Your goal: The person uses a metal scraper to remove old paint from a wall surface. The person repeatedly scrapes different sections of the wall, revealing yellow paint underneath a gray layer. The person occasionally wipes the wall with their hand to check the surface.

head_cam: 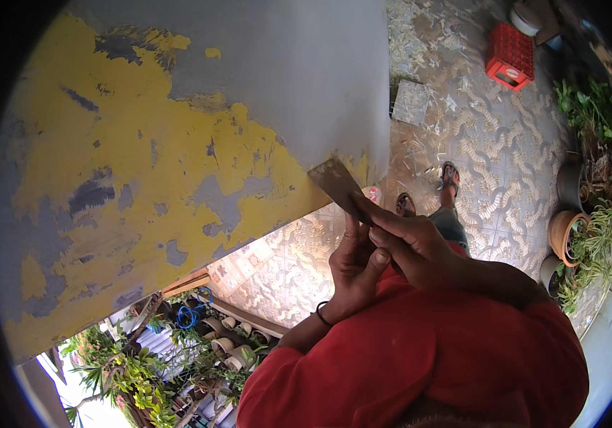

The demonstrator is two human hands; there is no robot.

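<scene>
A flat metal scraper (338, 184) lies tilted with the end of its blade at the lower edge of a large painted panel or wall (124, 123), where yellow paint with ragged edges meets grey. My right hand (418, 246) grips the scraper from the right, its index finger stretched along the blade. From the left, my left hand (351, 262) closes round the lower part of the tool, a dark band on its wrist. Both hands touch each other. The handle is mostly hidden by the fingers.
Scraps litter the patterned tile floor (490, 176) near my sandalled feet (449, 179). A loose square tile (412, 102) and a red plastic crate (510, 56) stand beyond. Potted plants line the right side, with a terracotta pot (558, 238); more pots (223, 345) and a blue hose (187, 316) are lower left.
</scene>
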